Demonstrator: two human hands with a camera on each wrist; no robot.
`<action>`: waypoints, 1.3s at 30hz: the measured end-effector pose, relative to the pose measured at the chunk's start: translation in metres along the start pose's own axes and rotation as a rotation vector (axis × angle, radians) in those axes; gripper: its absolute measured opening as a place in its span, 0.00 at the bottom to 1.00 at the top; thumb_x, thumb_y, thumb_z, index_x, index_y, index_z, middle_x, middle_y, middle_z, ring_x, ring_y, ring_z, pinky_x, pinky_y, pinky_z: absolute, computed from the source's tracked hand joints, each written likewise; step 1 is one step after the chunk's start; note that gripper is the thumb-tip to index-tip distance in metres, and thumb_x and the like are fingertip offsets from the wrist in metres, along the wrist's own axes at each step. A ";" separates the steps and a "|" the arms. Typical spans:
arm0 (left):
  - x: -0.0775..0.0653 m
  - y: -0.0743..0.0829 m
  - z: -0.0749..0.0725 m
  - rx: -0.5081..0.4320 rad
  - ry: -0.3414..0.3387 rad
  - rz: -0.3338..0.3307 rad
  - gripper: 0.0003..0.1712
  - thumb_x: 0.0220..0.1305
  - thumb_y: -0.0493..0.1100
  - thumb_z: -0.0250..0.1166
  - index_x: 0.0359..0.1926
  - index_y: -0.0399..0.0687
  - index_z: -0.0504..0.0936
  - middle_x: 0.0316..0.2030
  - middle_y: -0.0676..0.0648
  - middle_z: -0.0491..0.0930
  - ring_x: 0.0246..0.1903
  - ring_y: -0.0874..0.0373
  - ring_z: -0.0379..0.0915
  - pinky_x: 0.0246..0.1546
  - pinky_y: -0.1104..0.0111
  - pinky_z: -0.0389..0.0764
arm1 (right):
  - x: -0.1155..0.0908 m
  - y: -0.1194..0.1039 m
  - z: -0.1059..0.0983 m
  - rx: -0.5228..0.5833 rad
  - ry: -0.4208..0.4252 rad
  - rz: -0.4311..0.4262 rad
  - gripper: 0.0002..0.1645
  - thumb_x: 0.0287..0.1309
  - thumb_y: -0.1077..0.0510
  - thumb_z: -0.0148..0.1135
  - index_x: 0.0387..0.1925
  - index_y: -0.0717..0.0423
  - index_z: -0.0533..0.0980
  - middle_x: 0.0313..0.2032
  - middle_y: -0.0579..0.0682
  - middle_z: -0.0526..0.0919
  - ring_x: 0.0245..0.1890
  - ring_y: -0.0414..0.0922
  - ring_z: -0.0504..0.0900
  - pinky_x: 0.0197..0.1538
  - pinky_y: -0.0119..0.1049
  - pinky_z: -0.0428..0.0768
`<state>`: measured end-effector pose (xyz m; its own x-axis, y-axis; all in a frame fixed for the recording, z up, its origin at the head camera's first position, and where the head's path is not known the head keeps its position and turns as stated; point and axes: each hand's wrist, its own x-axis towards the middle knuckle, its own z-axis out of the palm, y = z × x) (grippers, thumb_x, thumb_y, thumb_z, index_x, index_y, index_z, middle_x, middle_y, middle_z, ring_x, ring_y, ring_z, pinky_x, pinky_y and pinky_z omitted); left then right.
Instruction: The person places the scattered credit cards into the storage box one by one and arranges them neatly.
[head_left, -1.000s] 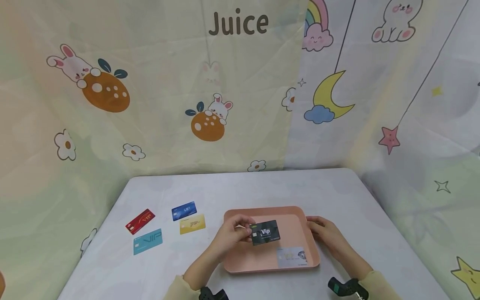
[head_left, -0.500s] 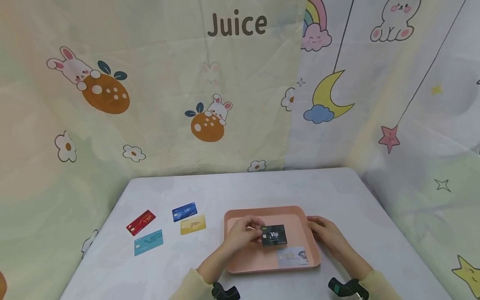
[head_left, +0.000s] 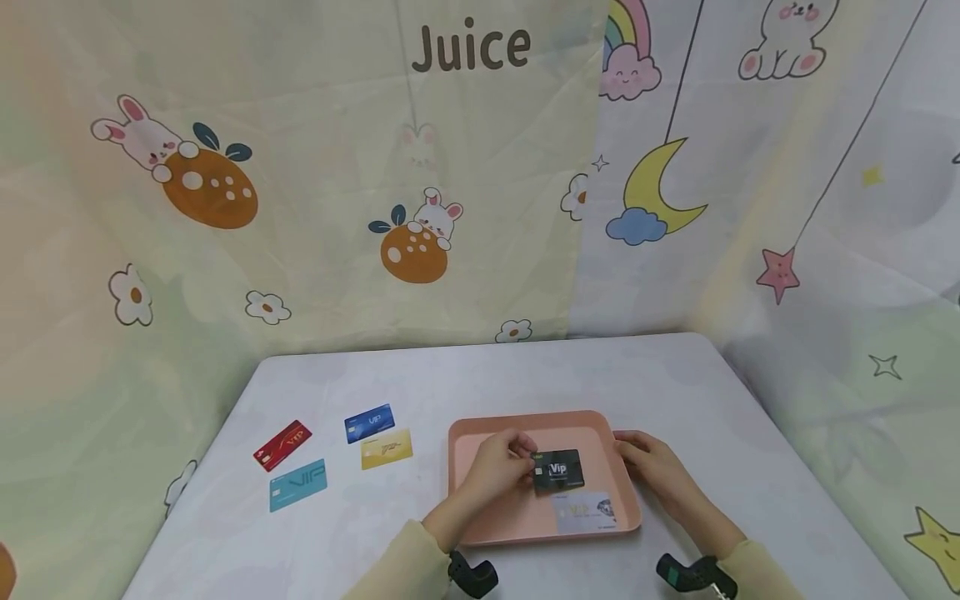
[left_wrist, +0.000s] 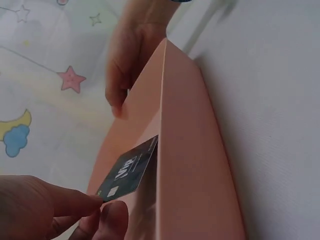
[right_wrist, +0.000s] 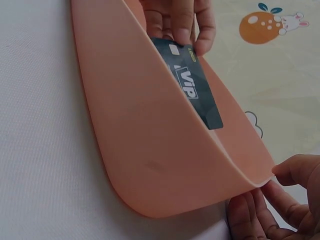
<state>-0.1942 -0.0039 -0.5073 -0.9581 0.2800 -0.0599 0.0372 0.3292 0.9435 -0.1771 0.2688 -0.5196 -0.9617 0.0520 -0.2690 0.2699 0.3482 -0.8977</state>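
Note:
A black Vip card [head_left: 558, 472] is pinched at its left end between the thumb and fingers of my left hand [head_left: 497, 467]. It hangs over the pink tray [head_left: 525, 422], and in the left wrist view the card [left_wrist: 129, 172] slants above the tray floor. One silver-white card [head_left: 585, 514] lies in the tray's front right part, just in front of the black one. My right hand [head_left: 658, 468] grips the tray's right rim; in the right wrist view the thumb of the right hand [right_wrist: 295, 200] is on the rim, with fingers below it outside.
To the left of the tray, a red card [head_left: 282, 445], a teal card [head_left: 298, 485], a blue card [head_left: 369, 423] and a yellow card [head_left: 386, 450] lie on the white table [head_left: 360, 550]. Printed cloth [head_left: 315, 167] hangs behind the table.
My left hand has carried the black card to the right and slightly down, closer to the silver-white card. The right hand has stayed on the tray's rim.

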 end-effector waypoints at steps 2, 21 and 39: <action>0.002 0.001 0.002 0.046 0.000 0.007 0.09 0.59 0.26 0.67 0.39 0.41 0.82 0.29 0.50 0.78 0.26 0.63 0.76 0.25 0.73 0.81 | 0.000 0.001 0.000 -0.004 0.002 -0.002 0.32 0.77 0.49 0.53 0.69 0.68 0.67 0.65 0.67 0.76 0.58 0.52 0.80 0.61 0.45 0.82; 0.017 -0.001 0.026 0.342 0.036 0.017 0.06 0.60 0.35 0.71 0.35 0.48 0.82 0.24 0.57 0.77 0.25 0.65 0.70 0.27 0.73 0.70 | -0.002 -0.002 0.000 0.004 0.000 -0.016 0.31 0.78 0.51 0.53 0.69 0.69 0.67 0.65 0.68 0.76 0.60 0.55 0.80 0.61 0.46 0.82; 0.013 0.000 0.030 0.405 0.064 -0.008 0.07 0.61 0.39 0.73 0.34 0.49 0.81 0.25 0.57 0.74 0.26 0.63 0.68 0.28 0.72 0.68 | -0.002 0.000 0.001 -0.007 0.023 -0.010 0.32 0.77 0.48 0.54 0.69 0.68 0.68 0.65 0.67 0.76 0.59 0.54 0.80 0.63 0.48 0.81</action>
<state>-0.1982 0.0272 -0.5176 -0.9742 0.2232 -0.0341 0.1261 0.6631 0.7379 -0.1750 0.2677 -0.5192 -0.9653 0.0694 -0.2516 0.2596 0.3553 -0.8980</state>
